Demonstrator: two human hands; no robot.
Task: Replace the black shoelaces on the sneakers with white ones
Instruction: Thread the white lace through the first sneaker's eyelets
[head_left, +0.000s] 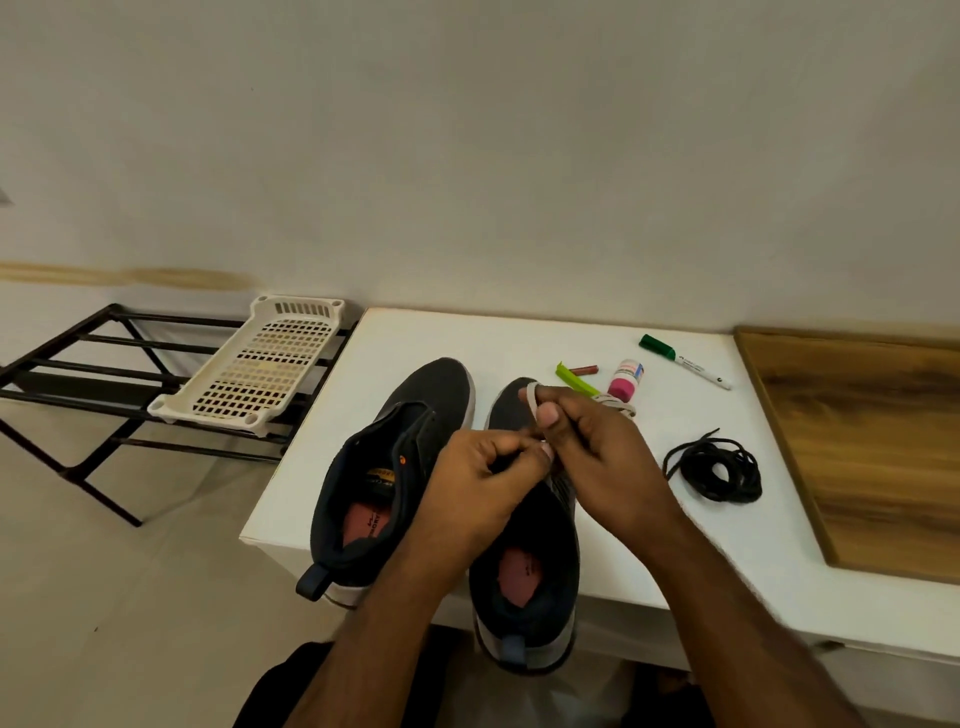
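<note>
1. Now the left hand (467, 480) and right hand (597, 447) meet above the right dark grey mesh sneaker (524, 571) on the white tabletop (675, 545), fingers curled
2. Both pinch a flat white shoelace (531, 397) looping over the right fingers
3. Beside it stands the left dark grey sneaker (395, 467), unlaced
4. Well right lies a coiled black shoelace bundle (719, 470)
5. Behind lie a green-capped marker (685, 361) and a pink-capped bottle (623, 382)
</note>
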